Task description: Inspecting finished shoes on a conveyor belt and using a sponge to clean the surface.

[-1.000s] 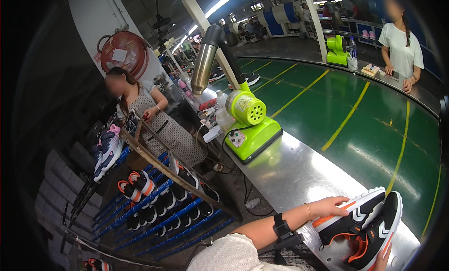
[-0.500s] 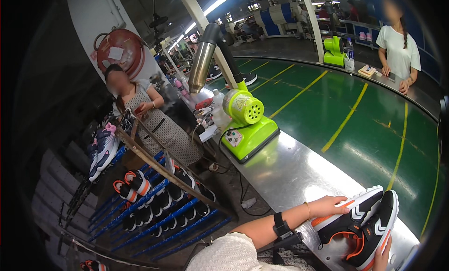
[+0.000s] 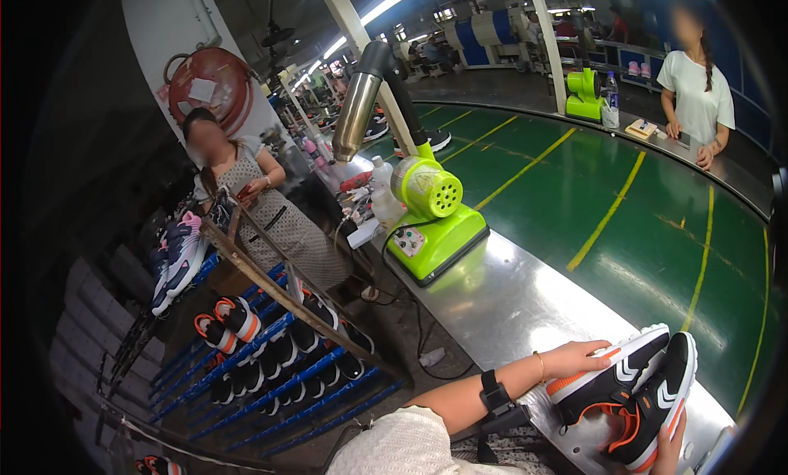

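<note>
Two black sneakers with white chevrons, white soles and orange trim rest side by side at the lower right, toes pointing away from me. My left hand (image 3: 577, 361) is closed on the left sneaker (image 3: 603, 395), its fingers against the white and orange sole. Closed along the outer sole of the right sneaker (image 3: 662, 393) is my right hand (image 3: 672, 446), partly cut off by the lower edge. Both shoes lean against each other over the metal worktop (image 3: 501, 299), and their openings with orange lining face me.
A lime-green blower machine (image 3: 435, 229) with a metal nozzle stands on the worktop. Beyond runs a green conveyor belt (image 3: 542, 200) with yellow lines. A blue shoe rack (image 3: 271, 344) is at left. One person stands at left, another (image 3: 698, 89) across the belt.
My hands keep hold of the two sneakers, almost unmoved. My right hand sits slightly higher along the sole. The view has shifted a little.
</note>
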Motion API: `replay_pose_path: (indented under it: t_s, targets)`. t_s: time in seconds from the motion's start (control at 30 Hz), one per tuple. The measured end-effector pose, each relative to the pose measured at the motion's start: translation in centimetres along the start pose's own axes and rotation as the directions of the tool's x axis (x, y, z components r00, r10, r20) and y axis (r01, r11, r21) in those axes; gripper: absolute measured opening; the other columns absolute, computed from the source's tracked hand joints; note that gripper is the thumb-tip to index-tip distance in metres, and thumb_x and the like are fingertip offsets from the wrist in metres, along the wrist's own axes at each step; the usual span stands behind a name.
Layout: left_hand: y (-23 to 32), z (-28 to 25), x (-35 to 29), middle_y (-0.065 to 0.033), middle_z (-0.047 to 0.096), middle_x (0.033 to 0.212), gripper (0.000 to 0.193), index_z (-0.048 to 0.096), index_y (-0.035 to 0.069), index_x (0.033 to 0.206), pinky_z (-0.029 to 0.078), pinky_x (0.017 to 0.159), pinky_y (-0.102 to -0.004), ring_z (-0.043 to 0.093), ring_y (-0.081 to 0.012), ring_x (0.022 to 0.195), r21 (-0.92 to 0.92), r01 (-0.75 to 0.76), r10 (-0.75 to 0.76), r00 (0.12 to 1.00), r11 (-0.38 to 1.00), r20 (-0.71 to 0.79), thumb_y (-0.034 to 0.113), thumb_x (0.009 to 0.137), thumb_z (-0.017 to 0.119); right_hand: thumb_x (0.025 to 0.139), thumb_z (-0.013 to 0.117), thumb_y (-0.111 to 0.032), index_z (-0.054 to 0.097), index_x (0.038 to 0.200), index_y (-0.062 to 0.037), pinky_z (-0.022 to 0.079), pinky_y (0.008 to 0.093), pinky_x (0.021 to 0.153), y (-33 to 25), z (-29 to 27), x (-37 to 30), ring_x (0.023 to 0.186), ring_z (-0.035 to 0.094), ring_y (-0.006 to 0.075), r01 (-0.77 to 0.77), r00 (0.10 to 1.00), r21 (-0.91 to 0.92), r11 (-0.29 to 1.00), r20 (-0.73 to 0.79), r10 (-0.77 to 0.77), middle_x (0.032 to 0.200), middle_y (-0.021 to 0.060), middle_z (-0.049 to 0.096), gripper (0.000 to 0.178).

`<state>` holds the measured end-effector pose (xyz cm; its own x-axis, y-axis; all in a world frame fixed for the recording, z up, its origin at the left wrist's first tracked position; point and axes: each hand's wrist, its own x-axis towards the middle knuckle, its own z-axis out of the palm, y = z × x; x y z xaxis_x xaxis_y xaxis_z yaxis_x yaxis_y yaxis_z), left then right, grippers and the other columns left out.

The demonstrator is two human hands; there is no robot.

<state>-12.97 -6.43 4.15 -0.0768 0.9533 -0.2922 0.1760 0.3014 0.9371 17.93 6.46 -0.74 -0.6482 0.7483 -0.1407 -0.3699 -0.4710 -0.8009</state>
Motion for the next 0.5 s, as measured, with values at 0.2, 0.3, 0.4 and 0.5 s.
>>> replay_pose_path:
  t_s: [0.2, 0.3, 0.4, 0.5]
  targets:
    - [0.1, -0.3, 0.1, -0.0229, 0.052, 0.125, 0.066, 0.031, 0.014, 0.142, 0.042, 0.093, -0.0335, 0.055, -0.0275, 0.11, 0.039, -0.013, 0.014, 1.0, 0.999, -0.004, 0.048, 0.089, 0.051, 0.095, 0.043, -0.036, 0.038, 0.135, -0.0017, 0.044, 0.0342, 0.096, -0.7, 0.2, -1.5, 0.113, 0.054, 0.0226, 0.002, 1.0, 0.046, 0.999, -0.023, -0.001, 0.128, 0.0127, 0.051, 0.053]
    - [-0.4, 0.1, -0.1, -0.0204, 0.051, 0.127, 0.062, 0.029, 0.011, 0.142, 0.042, 0.094, -0.0318, 0.054, -0.025, 0.113, -0.103, -0.061, 0.066, 0.997, 0.993, 0.044, 0.044, 0.093, 0.046, 0.095, 0.043, -0.036, 0.038, 0.134, -0.0018, 0.044, 0.0343, 0.096, -0.8, 0.4, -2.2, 0.113, 0.054, 0.0226, 0.003, 1.0, 0.069, 0.998, -0.03, -0.001, 0.128, 0.0127, 0.051, 0.053]
    - [0.0, 0.4, -1.2, -0.0156, 0.051, 0.129, 0.058, 0.028, 0.009, 0.142, 0.042, 0.095, -0.03, 0.053, -0.0216, 0.114, -0.342, -0.063, 0.093, 0.993, 0.938, 0.071, 0.041, 0.095, 0.042, 0.095, 0.043, -0.036, 0.038, 0.134, -0.0019, 0.044, 0.0343, 0.095, -0.7, 0.9, -2.8, 0.113, 0.054, 0.0226, -0.007, 0.999, 0.084, 0.996, -0.041, 0.01, 0.128, 0.0126, 0.051, 0.052]
    - [-0.7, 1.3, -1.5, -0.0128, 0.052, 0.127, 0.053, 0.032, 0.008, 0.14, 0.045, 0.094, -0.03, 0.055, -0.019, 0.111, -0.674, 0.024, 0.091, 0.987, 0.738, 0.134, 0.04, 0.097, 0.036, 0.095, 0.042, -0.036, 0.039, 0.134, -0.002, 0.044, 0.0343, 0.095, -0.4, 1.1, -3.5, 0.112, 0.054, 0.0226, -0.028, 0.998, 0.109, 0.994, -0.052, 0.034, 0.128, 0.0126, 0.051, 0.052]
